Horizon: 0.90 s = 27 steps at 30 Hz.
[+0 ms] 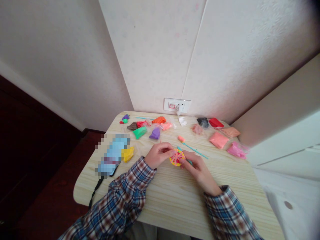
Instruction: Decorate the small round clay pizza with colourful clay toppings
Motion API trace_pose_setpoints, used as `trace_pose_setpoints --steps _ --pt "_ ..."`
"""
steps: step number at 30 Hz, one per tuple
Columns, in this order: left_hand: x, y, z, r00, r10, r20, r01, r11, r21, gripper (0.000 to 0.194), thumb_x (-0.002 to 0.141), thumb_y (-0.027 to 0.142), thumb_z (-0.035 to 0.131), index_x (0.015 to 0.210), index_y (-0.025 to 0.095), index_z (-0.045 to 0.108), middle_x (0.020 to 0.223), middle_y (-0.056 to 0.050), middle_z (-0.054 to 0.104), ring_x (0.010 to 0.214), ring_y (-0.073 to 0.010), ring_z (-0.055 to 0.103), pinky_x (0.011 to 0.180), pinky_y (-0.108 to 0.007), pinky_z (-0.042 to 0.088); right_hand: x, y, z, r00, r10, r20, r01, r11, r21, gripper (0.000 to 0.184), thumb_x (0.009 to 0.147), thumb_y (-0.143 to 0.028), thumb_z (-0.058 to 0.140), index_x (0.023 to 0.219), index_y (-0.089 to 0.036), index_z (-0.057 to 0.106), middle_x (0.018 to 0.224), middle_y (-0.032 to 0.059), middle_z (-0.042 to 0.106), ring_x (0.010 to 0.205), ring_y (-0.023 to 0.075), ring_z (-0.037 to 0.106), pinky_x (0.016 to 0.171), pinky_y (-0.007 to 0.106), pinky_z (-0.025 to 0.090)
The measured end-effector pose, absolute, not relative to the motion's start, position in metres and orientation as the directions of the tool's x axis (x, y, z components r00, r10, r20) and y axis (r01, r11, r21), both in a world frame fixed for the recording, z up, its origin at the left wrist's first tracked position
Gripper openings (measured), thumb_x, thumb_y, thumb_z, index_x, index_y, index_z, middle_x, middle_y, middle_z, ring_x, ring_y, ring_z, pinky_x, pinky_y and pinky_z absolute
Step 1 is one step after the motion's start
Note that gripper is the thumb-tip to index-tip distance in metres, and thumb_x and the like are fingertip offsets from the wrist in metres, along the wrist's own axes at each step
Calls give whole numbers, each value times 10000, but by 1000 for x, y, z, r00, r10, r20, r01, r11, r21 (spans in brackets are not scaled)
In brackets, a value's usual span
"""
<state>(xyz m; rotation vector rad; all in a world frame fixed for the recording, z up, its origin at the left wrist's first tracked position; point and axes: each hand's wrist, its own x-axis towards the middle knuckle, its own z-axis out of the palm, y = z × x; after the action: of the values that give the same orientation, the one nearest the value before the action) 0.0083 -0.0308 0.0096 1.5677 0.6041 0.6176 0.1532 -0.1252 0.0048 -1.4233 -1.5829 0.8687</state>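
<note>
Yellow-rimmed disc [177,157], pinched by both hands [160,155] (plaid-sleeved), above the wood-grain table [172,196] near a wall [160,60].

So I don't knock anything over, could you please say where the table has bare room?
The table is bare between the left sleeve and right sleeve, and between the right hand and the bright pink packet. It is crowded at back left, around the purple packet, and back right, around the black packet.
</note>
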Motion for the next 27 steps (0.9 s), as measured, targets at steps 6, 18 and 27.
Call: trace_pose_setpoints --steps 6,18,27 --pt "8 -32 9 757 653 -10 28 -17 999 393 717 502 609 625 125 549 605 10 514 593 -103 461 580 -230 369 154 -126 5 -32 992 125 392 127 -911 406 894 -421 414 586 -178 517 676 13 562 669 147 485 682 293 342" --pt "9 -34 10 855 513 -68 13 109 994 466 673 567 633 567 134 498 534 36 451 521 -79 422 524 -210 351 155 -126 4 -32 991 127 270 131 -954 432 880 -467 426 574 -183 541 571 6 520 613 146 456 633 288 348" --pt "9 -35 9 911 397 -108 61 129 990 483 676 580 630 713 99 600 667 -25 584 625 -122 507 580 -229 398 152 -125 5 -25 986 164 242 166 -956 427 882 -460 434 586 -180 563 590 2 531 618 138 462 660 291 358"
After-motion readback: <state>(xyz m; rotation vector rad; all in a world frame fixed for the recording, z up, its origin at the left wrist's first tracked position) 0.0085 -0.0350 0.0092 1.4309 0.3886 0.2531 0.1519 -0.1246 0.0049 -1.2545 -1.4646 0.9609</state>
